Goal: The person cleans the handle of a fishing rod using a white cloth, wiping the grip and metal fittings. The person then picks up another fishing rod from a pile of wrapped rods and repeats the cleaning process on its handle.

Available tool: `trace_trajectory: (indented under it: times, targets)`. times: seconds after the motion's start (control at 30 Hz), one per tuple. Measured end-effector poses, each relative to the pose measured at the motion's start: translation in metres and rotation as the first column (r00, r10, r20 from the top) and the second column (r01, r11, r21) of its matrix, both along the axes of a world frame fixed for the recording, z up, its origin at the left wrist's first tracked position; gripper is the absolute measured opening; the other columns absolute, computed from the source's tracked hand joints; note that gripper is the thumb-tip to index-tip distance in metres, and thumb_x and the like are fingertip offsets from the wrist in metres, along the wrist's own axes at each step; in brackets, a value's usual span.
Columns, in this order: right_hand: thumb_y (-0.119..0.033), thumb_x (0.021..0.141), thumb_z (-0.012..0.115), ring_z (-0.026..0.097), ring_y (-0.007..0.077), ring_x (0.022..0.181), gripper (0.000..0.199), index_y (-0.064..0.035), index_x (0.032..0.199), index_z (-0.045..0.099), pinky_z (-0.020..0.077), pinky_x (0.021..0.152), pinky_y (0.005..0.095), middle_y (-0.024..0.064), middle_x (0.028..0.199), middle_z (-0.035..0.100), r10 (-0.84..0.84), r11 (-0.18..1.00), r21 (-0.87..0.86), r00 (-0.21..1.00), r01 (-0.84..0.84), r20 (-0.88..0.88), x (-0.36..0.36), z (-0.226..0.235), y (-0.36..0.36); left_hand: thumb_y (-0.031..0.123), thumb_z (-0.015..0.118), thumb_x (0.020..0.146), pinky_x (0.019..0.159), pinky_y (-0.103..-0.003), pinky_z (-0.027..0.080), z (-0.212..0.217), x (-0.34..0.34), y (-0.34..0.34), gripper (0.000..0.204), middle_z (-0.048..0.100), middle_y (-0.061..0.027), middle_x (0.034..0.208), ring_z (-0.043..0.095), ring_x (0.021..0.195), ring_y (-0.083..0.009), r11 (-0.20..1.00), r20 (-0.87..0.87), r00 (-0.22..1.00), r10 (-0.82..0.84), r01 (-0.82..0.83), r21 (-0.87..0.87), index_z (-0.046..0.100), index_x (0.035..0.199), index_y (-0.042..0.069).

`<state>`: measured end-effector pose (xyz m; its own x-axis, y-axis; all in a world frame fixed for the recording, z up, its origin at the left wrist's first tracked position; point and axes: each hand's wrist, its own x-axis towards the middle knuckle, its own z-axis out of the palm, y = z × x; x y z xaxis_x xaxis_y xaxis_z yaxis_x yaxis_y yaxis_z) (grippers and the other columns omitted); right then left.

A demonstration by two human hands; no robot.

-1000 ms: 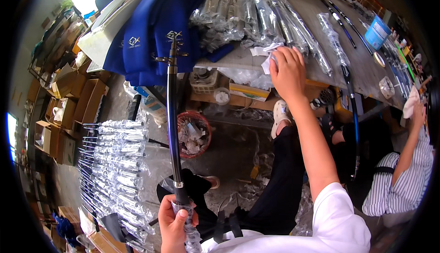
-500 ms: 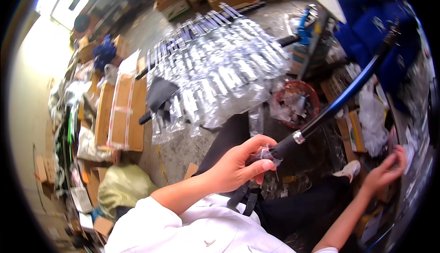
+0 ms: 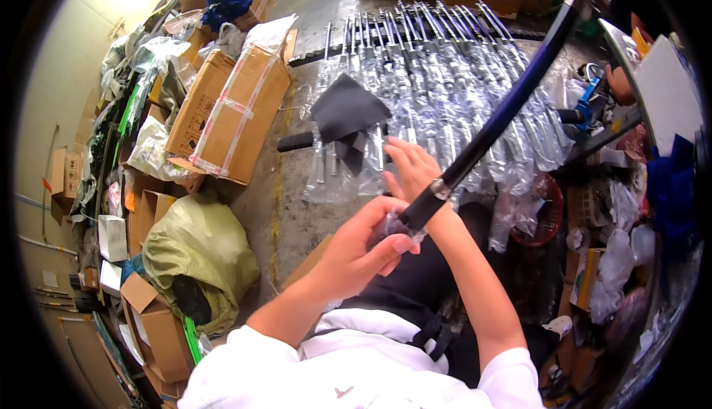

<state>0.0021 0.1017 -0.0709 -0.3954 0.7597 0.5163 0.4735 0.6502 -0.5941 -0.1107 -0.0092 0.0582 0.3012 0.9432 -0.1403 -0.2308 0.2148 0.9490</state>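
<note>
In my left hand [image 3: 363, 242] is the butt end of a black and blue fishing rod [image 3: 504, 109], with crumpled clear plastic about the grip. The fingers are closed round it. The rod slants up and to the right, a silver ring just above its thick black butt. My right hand [image 3: 414, 170] reaches beneath the rod, fingers apart and nothing seen in it. Just beyond its fingertips lies a dark grey cloth [image 3: 348, 109], on top of several plastic-sleeved rods [image 3: 437, 75] laid side by side.
Dark padded bars [image 3: 297, 142] carry the row of rods. Taped cardboard boxes [image 3: 241, 112] and a yellow-green sack [image 3: 200, 257] stand at the left. To the right are a red basket [image 3: 550, 212] of plastic scraps and a white-topped table [image 3: 671, 83]. Part of another person shows at the upper right.
My view has turned toward the right, so the scene sits differently. My right hand has come from the far right to beside the cloth. The left hand keeps hold of the rod, now steeper.
</note>
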Motion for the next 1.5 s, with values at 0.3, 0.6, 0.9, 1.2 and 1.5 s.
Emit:
trace_trajectory:
  times: [0.3, 0.6, 0.9, 1.2, 1.5]
  targets:
    - [-0.025, 0.081, 0.059, 0.041, 0.0235, 0.121, 0.058, -0.0117, 0.133, 0.038, 0.0280, 0.103, 0.0426, 0.0077, 0.124, 0.050, -0.068, 0.998, 0.022, 0.881, 0.066, 0.468, -0.120, -0.045, 0.083, 0.038, 0.056, 0.088, 0.045, -0.019, 0.036, -0.020, -0.079, -0.024, 0.043, 0.058, -0.0133, 0.080, 0.047, 0.049, -0.0096, 0.948, -0.033, 0.949, 0.315, -0.312, 0.059, 0.046, 0.107, 0.000]
    - [-0.023, 0.088, 0.051, 0.056, 0.0330, 0.083, 0.018, -0.0066, 0.086, 0.057, 0.0443, 0.078, 0.0387, 0.0115, 0.092, 0.060, -0.278, 0.885, -0.449, 0.915, 0.126, -0.292, -0.107, -0.003, 0.094, 0.039, 0.056, 0.088, 0.043, -0.020, 0.034, -0.026, -0.098, -0.021, 0.045, 0.057, -0.0128, 0.077, 0.046, 0.047, -0.0097, 0.915, -0.008, 0.919, 0.394, -0.391, 0.098, 0.045, 0.107, 0.000]
    - [-0.028, 0.094, 0.045, 0.062, 0.0195, 0.091, 0.034, -0.0019, 0.114, 0.053, 0.0504, 0.079, 0.0312, 0.0102, 0.105, 0.062, -0.582, 0.495, -0.424, 0.072, -0.758, -0.810, 0.067, 0.135, -0.051, 0.036, 0.054, 0.089, 0.043, -0.019, 0.035, -0.013, -0.053, -0.007, 0.043, 0.057, -0.0119, 0.077, 0.045, 0.046, -0.0088, 0.977, 0.122, 0.978, 0.171, -0.184, 0.105, 0.045, 0.109, 0.000]
    - [-0.038, 0.091, 0.047, 0.052, 0.0261, 0.111, 0.055, 0.0007, 0.129, 0.036, 0.0460, 0.089, 0.0352, 0.0171, 0.123, 0.050, -0.448, 0.824, -0.348, -0.137, -0.448, -0.884, 0.121, 0.133, -0.195, 0.019, 0.058, 0.088, 0.054, -0.022, 0.042, 0.010, 0.053, -0.030, 0.034, 0.055, -0.0036, 0.075, 0.049, 0.062, -0.0066, 0.900, -0.139, 0.898, -0.417, 0.430, 0.077, 0.046, 0.114, -0.001]
    - [-0.024, 0.090, 0.056, 0.046, 0.0048, 0.073, 0.035, -0.0003, 0.113, 0.044, 0.0383, 0.065, 0.0174, -0.0005, 0.083, 0.051, -0.524, 0.852, -0.480, 0.322, 0.210, -0.789, 0.122, 0.121, -0.215, 0.014, 0.059, 0.082, 0.058, -0.043, 0.046, -0.001, 0.113, -0.071, 0.047, 0.056, -0.0241, 0.089, 0.058, 0.073, -0.0407, 0.690, -0.704, 0.688, -0.177, 0.597, 0.410, 0.038, 0.119, -0.007]
